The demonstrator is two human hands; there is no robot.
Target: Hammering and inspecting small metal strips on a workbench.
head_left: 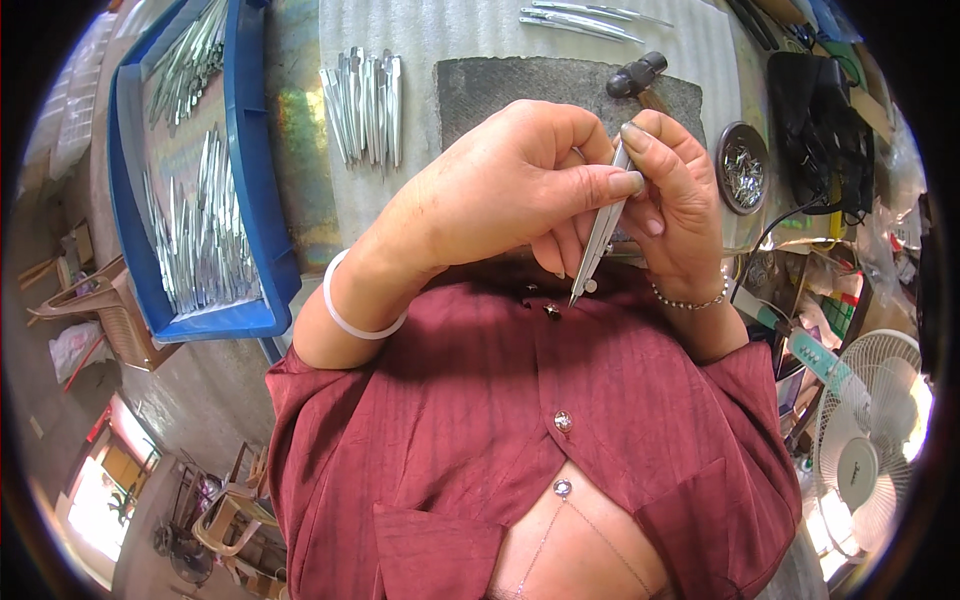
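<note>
Both of my hands meet above the near edge of the work surface, in front of my chest. Between them is a slim silver metal drawing compass (600, 240), its pointed end toward me and a small round screw near that end. My left hand (510, 185) is closed, its thumb pressed against the compass's upper part. Thumb and fingers of my right hand (680, 180) pinch the far end. Beyond them lies a dark rectangular stone slab (500, 90), partly hidden by my hands. A hammer (637, 75) rests on it, its handle mostly covered by my right hand.
Left stands a blue tray (245, 120) with many slim metal pieces (205, 235). A row of similar pieces (365, 110) lies beside the slab, more (585, 20) at the back. Right are a round dish (742, 168) of small metal parts, a black bag (820, 130) and a fan (860, 460).
</note>
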